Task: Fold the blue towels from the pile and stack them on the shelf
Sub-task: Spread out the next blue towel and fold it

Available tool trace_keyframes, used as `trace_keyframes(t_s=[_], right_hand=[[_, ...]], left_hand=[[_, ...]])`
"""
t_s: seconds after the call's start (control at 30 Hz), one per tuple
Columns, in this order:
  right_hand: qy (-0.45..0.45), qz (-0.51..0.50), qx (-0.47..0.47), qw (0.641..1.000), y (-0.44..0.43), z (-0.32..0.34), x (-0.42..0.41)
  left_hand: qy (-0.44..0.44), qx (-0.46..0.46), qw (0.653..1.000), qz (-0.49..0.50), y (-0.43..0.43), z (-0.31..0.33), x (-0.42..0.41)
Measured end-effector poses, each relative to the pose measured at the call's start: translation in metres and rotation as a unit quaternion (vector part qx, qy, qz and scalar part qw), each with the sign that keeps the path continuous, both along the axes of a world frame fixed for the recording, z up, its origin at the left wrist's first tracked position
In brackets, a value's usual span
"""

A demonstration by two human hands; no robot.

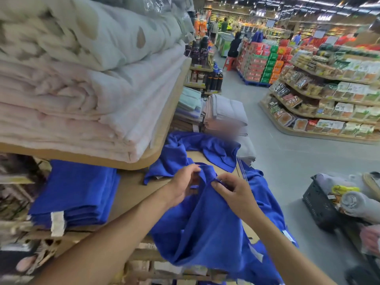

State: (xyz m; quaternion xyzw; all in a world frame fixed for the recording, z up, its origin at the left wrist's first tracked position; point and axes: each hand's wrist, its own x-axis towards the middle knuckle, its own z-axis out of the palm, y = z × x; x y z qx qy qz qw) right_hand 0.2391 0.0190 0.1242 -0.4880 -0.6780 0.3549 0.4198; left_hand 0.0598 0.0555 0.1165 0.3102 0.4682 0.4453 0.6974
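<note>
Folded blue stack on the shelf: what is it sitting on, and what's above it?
The folded blue stack rests on the brown shelf board. Directly above is another shelf holding pale folded blankets. Whatever lies behind the stack is hidden.

- Solid royal blue on the loose towel (207, 221), no pattern.
- Same royal blue on the folded stack (76, 192), with a white label (58, 223) hanging at its front.
- Blue again on the crumpled pile (197, 149) behind.
- Pale pink on the lower quilts (82, 112) overhead; off-white with beige-brown leaf shapes on the top quilt (92, 36).
- Light tan on the shelf board (131, 192).
- Grey on the folded towels (226, 112); mint green beside them (189, 99).
- Black on the crate (317, 204), holding grey rolls.
</note>
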Motion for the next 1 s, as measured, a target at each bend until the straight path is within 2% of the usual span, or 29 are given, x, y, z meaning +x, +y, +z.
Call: trace_keyframes(t_s=[0.07, 0.17, 0.3, 0.47, 0.6, 0.7, 0.77, 0.87, 1.0], right_hand=[[-0.029, 0.053, 0.001, 0.998, 0.000, 0.004, 0.004], [-0.030, 0.116, -0.005, 0.993, -0.007, 0.008, 0.015], [0.007, 0.212, -0.051, 0.976, -0.017, 0.026, 0.036], [0.019, 0.279, -0.081, 0.957, -0.029, 0.060, 0.058], [0.015, 0.282, -0.011, 0.959, -0.037, 0.092, 0.062], [0.015, 0.277, 0.073, 0.958, -0.039, 0.115, 0.059], [0.038, 0.245, 0.113, 0.962, -0.038, 0.126, 0.053], [0.076, 0.202, 0.162, 0.963, -0.034, 0.144, 0.045], [0.065, 0.158, 0.214, 0.962, -0.026, 0.159, 0.043]], left_hand=[[-0.005, -0.019, 0.999, 0.025, -0.001, 0.010, 0.003], [0.005, -0.011, 1.000, 0.010, -0.008, 0.023, 0.006], [0.125, 0.080, 0.987, 0.055, -0.014, 0.037, 0.002], [0.173, 0.127, 0.970, 0.115, -0.035, 0.070, 0.006], [0.282, 0.209, 0.925, 0.144, -0.057, 0.096, 0.013], [0.345, 0.275, 0.892, 0.104, -0.076, 0.120, 0.019], [0.340, 0.277, 0.895, 0.080, -0.087, 0.133, 0.027], [0.262, 0.266, 0.926, 0.059, -0.098, 0.149, 0.038], [0.203, 0.251, 0.944, 0.065, -0.107, 0.162, 0.053]])
